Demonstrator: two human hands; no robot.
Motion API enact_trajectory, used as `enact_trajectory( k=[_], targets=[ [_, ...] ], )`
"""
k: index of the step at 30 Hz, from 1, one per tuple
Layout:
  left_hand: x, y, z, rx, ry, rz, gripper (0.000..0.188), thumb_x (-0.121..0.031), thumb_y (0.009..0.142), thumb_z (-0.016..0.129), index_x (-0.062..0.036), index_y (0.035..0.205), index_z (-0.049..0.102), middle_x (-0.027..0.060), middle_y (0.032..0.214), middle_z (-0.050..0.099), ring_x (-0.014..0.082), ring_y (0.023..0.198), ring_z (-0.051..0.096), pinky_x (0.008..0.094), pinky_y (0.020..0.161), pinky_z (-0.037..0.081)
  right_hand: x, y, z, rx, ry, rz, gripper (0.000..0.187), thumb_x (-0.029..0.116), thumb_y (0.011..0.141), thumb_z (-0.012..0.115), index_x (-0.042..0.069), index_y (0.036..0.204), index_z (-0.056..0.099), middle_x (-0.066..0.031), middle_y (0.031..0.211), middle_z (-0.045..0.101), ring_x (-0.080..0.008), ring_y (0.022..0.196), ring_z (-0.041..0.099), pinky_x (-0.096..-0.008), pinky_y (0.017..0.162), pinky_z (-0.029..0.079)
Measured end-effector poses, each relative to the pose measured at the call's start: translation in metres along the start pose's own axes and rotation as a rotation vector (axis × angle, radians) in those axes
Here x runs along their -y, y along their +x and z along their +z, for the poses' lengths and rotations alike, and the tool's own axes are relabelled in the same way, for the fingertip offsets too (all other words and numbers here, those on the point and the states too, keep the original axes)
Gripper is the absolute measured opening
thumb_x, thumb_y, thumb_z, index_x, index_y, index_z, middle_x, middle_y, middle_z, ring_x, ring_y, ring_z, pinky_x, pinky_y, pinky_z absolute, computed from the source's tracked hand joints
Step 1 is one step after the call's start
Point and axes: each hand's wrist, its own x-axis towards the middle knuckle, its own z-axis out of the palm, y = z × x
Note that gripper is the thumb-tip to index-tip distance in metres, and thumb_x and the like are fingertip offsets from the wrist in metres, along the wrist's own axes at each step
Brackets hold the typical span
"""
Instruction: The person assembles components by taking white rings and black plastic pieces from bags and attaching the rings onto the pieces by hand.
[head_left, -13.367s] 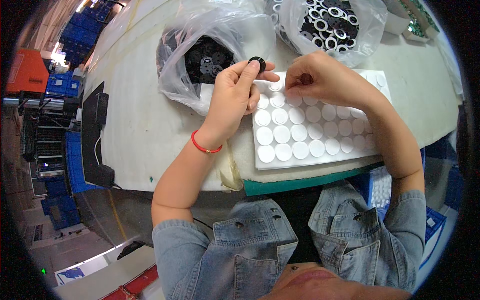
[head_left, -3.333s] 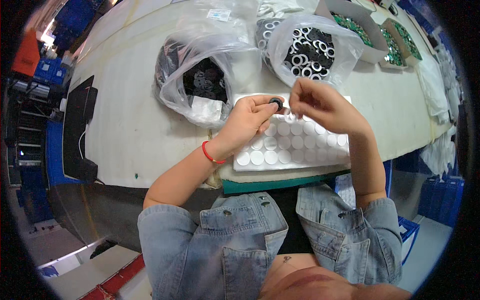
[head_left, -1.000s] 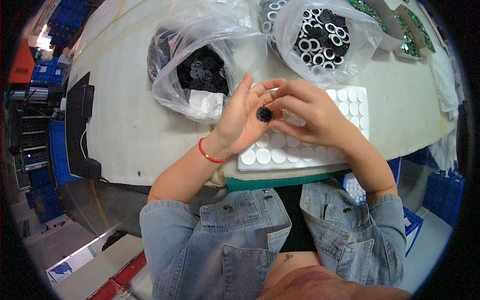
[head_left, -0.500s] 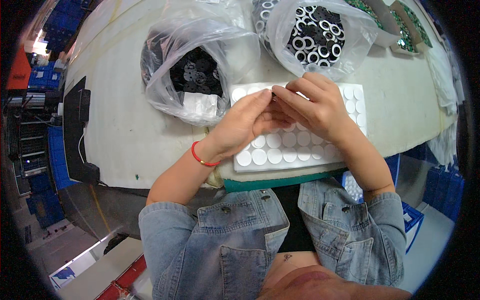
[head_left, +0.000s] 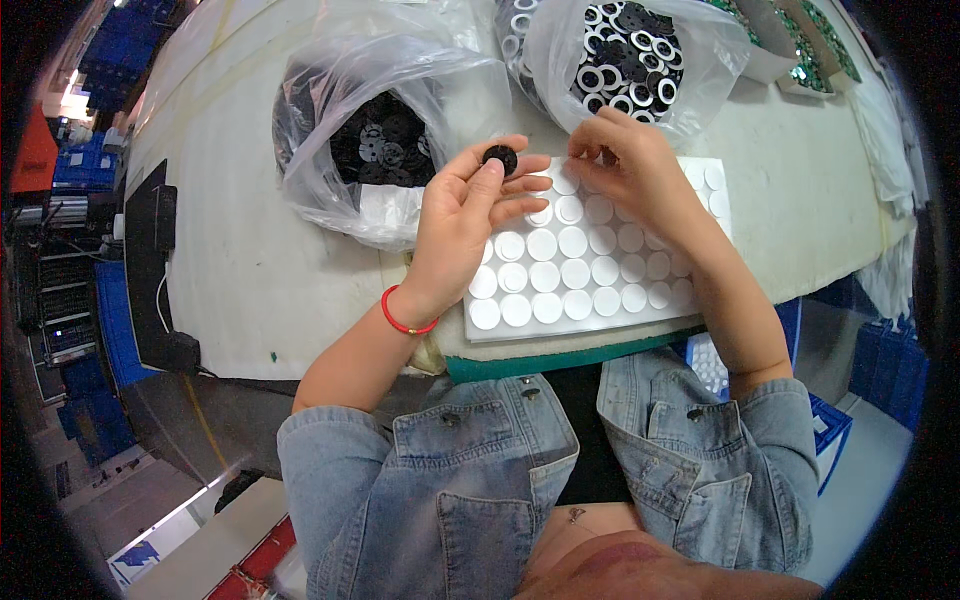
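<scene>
My left hand pinches a small round black disc between thumb and forefinger, with the other fingers spread out. To its right, my right hand is closed with thumb and fingertips together; something dark shows at the fingers, too hidden to name. Both hands are over a white tray that carries rows of round white discs. Left of my left hand stands a clear plastic bag of black disc-shaped parts. Beyond my right hand, another clear bag holds black-and-white rings.
Open boxes of small green parts stand at the far right of the pale table. A black device with a cable lies along the left edge. Blue crates stand below the table on the right.
My hands have moved apart; before, their fingers met over the tray. The black disc now shows in my left hand, which has shifted left. My right hand has moved slightly away from me.
</scene>
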Motion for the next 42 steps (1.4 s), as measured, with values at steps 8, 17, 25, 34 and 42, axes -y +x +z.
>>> enact_trajectory(
  k=[8, 17, 25, 34, 42],
  targets=[
    [0.002, 0.005, -0.003, 0.066, -0.021, -0.032, 0.034, -0.017, 0.103, 0.039, 0.0050, 0.128, 0.045, 0.0218, 0.121, 0.058, 0.0237, 0.107, 0.061, 0.0330, 0.091, 0.052, -0.007, -0.002, 0.010, 0.005, -0.023, -0.061, 0.010, 0.008, 0.076, 0.068, 0.001, 0.080, 0.063, -0.0117, 0.079, 0.060, -0.0301, 0.079, 0.060, -0.0392, 0.069, 0.049],
    [0.003, 0.007, -0.006, 0.082, 0.017, -0.045, 0.034, -0.017, 0.102, 0.042, 0.0071, 0.124, 0.050, 0.0198, 0.120, 0.060, 0.0207, 0.105, 0.061, 0.0315, 0.089, 0.052, -0.013, -0.001, 0.010, 0.062, -0.150, -0.170, 0.010, 0.001, 0.078, 0.064, 0.000, 0.085, 0.057, -0.0116, 0.077, 0.054, -0.0286, 0.075, 0.056, -0.0352, 0.067, 0.046],
    [-0.003, 0.007, -0.003, 0.069, 0.001, -0.081, 0.035, -0.016, 0.100, 0.048, 0.0067, 0.126, 0.051, 0.0150, 0.111, 0.064, 0.0164, 0.094, 0.065, 0.0274, 0.084, 0.055, 0.004, -0.004, -0.019, 0.472, 0.557, 0.007, 0.011, 0.010, 0.091, 0.060, 0.002, 0.090, 0.053, -0.0003, 0.078, 0.053, -0.0090, 0.075, 0.049, -0.0243, 0.068, 0.040],
    [-0.009, 0.007, -0.004, 0.245, 0.092, -0.253, 0.036, -0.011, 0.100, 0.045, 0.0083, 0.130, 0.047, 0.0177, 0.113, 0.063, 0.0222, 0.097, 0.067, 0.0274, 0.084, 0.056, 0.008, -0.002, 0.003, 0.215, 0.624, 0.091, 0.010, 0.007, 0.091, 0.061, 0.002, 0.092, 0.053, 0.0012, 0.083, 0.056, -0.0030, 0.071, 0.054, -0.0176, 0.060, 0.043],
    [-0.009, 0.007, -0.006, 0.278, 0.104, -0.275, 0.038, -0.006, 0.099, 0.040, 0.0106, 0.132, 0.043, 0.0185, 0.118, 0.060, 0.0238, 0.104, 0.065, 0.0264, 0.090, 0.054, 0.009, -0.003, 0.010, 0.167, 0.501, 0.048, 0.011, 0.004, 0.088, 0.063, 0.001, 0.091, 0.053, 0.0013, 0.081, 0.057, -0.0029, 0.070, 0.055, -0.0185, 0.060, 0.045]
  ],
)
